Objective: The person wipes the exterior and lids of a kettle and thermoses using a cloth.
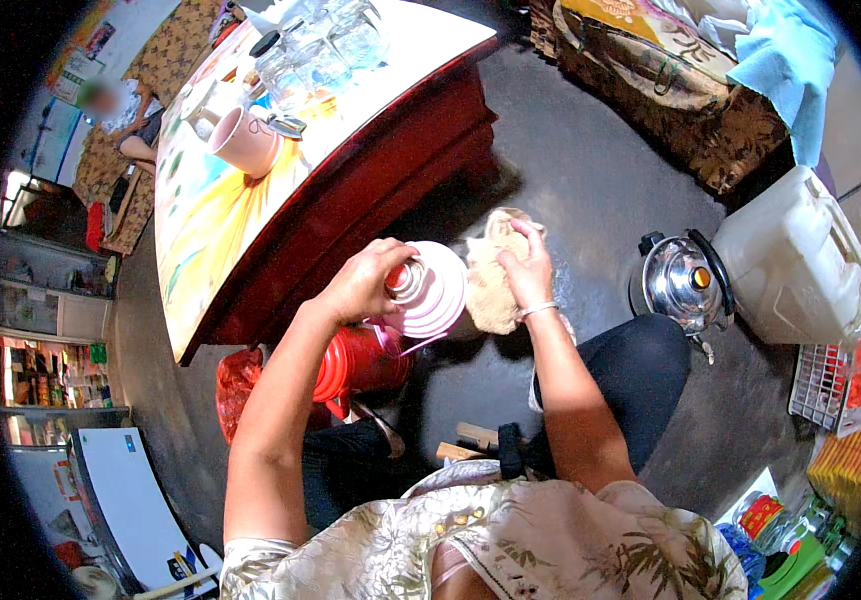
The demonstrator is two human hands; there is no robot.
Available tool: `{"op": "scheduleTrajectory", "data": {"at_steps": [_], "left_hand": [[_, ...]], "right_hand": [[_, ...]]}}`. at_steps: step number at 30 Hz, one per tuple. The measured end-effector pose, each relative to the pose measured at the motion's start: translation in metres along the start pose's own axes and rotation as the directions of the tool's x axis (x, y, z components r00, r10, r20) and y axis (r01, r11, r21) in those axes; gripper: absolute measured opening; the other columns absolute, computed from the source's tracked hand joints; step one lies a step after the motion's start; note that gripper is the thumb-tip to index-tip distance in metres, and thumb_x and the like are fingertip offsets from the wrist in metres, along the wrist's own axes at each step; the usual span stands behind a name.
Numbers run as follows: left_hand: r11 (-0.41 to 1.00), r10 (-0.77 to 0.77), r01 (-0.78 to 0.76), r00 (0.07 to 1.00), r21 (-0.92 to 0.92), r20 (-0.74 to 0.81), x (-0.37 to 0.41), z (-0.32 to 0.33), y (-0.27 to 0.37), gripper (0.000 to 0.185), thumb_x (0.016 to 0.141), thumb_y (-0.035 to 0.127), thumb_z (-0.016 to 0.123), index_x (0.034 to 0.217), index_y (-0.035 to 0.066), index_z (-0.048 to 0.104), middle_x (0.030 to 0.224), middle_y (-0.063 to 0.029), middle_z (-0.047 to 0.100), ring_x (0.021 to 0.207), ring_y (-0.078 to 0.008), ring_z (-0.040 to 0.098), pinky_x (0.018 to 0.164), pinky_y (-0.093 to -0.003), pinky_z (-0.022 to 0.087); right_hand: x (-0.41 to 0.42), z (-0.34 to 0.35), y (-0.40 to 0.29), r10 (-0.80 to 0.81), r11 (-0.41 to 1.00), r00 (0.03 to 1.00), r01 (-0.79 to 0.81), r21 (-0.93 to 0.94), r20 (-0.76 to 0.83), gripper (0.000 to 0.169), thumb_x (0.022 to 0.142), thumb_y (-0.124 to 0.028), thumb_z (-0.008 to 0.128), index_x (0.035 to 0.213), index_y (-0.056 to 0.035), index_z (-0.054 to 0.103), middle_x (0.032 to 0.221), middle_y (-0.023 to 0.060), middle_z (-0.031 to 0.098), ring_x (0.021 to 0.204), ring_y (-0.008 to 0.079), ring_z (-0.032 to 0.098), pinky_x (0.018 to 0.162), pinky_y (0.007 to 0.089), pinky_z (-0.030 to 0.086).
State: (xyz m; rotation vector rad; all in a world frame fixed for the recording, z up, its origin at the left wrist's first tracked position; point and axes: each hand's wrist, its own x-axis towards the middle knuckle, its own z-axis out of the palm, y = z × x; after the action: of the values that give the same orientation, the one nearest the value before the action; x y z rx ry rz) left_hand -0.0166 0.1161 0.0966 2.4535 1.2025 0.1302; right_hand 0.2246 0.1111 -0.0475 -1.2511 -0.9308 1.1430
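Observation:
My left hand (378, 277) grips the neck of a pink and white ringed thermos flask (434, 296), its top towards me. To the right, my right hand (529, 274) holds a beige cloth (492, 289), spread over the palm side and apart from the flask. Behind and below the pink flask, a red thermos flask (352, 367) stands on the floor near my left forearm. A red plastic bag (238, 386) lies left of it.
A table (393, 82) with glass jars (318, 56) and a pink cup (247, 141) is at upper left. A metal kettle (682, 281) and white plastic canister (790, 259) stand right. A person (127, 112) sits far left. A white basket (824, 386) is at right.

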Motion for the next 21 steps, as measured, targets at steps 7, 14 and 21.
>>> {"op": "scheduleTrajectory", "data": {"at_steps": [7,14,21], "left_hand": [[0.902,-0.364,0.28,0.903,-0.33,-0.23,-0.019,0.024,0.014,0.099,0.049,0.014,0.086,0.136,0.0,0.041,0.121,-0.02,0.054,0.111,-0.0359,0.056,0.099,-0.0402,0.045],[0.91,-0.413,0.364,0.841,-0.198,-0.35,-0.016,0.044,0.011,0.078,0.052,0.024,0.087,0.12,0.003,0.055,0.112,-0.0196,0.06,0.106,-0.0355,0.059,0.094,-0.0414,0.048],[0.832,-0.518,0.381,0.794,-0.403,-0.319,-0.02,0.055,0.013,0.09,0.053,0.023,0.089,0.127,0.001,0.044,0.124,-0.0243,0.053,0.12,-0.0388,0.049,0.105,-0.043,0.039]], "right_hand": [[-0.03,0.033,-0.037,-0.242,0.946,0.951,0.276,-0.168,0.194,0.071,0.076,-0.009,0.069,0.139,-0.008,0.038,0.123,0.0193,0.056,0.116,0.0308,0.054,0.101,0.0396,0.042],[0.05,0.084,-0.046,-0.053,0.687,0.661,0.568,-0.453,0.749,0.035,0.08,-0.027,0.061,0.112,-0.017,0.069,0.116,0.0058,0.064,0.105,0.0289,0.057,0.095,0.0398,0.045],[0.1,0.164,-0.023,0.238,0.934,0.09,0.254,-0.253,0.967,0.037,0.076,-0.007,0.069,0.113,-0.0093,0.07,0.112,0.0104,0.069,0.103,0.0189,0.064,0.096,0.0301,0.047]]}}
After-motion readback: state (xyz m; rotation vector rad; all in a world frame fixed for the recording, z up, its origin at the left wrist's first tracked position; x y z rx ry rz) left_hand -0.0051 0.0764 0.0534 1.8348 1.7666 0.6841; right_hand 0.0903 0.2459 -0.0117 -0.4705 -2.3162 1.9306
